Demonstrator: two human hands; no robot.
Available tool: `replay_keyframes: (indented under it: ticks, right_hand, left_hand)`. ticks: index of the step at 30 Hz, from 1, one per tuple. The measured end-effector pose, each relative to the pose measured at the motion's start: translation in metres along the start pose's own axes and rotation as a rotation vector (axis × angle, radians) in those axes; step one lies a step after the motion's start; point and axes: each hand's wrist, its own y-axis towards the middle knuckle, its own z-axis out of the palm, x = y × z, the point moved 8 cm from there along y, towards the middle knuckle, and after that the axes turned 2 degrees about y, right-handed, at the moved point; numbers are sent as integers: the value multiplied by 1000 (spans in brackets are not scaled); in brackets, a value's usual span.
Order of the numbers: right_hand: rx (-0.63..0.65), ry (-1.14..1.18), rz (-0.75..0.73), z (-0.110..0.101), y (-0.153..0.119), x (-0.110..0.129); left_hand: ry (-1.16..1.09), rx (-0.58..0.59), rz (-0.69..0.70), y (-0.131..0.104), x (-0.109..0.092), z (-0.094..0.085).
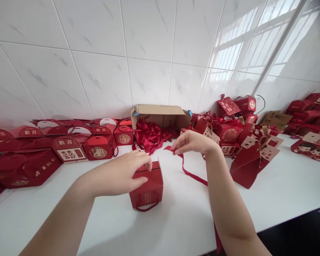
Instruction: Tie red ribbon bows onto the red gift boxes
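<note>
A small red gift box (pixel 155 183) stands on the white table, its dark red rope handle (pixel 148 209) hanging down the near side. My left hand (pixel 134 170) is around the upper left part of this box, with curled fingers over the top and the thumb across the front; it hides that part. To the right, above the table, my right hand (pixel 190 143) pinches a red ribbon (pixel 192 174) near one end between thumb and fingers. The ribbon trails down behind my right forearm and hangs over the table's near edge.
An open cardboard box (pixel 160 110) lies against the tiled wall, with a heap of red ribbons (pixel 149 135) spilling out. Red gift boxes (pixel 97 147) line the left back. More gift boxes (pixel 246 160) crowd the right. The white table (pixel 181 220) ends at the lower right.
</note>
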Motion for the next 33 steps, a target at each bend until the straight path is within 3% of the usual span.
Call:
replay_keyframes:
  ticks: [5,12,33]
  right_hand:
    - [207,12,32,20,12,-12]
    - [355,164,36,32,7,-14]
    - [374,190,-41,35,6,-3]
  left_hand:
    - [49,92,15,21,0,30]
    - [49,130,25,24,1,35]
    - [29,146,5,25,3,37]
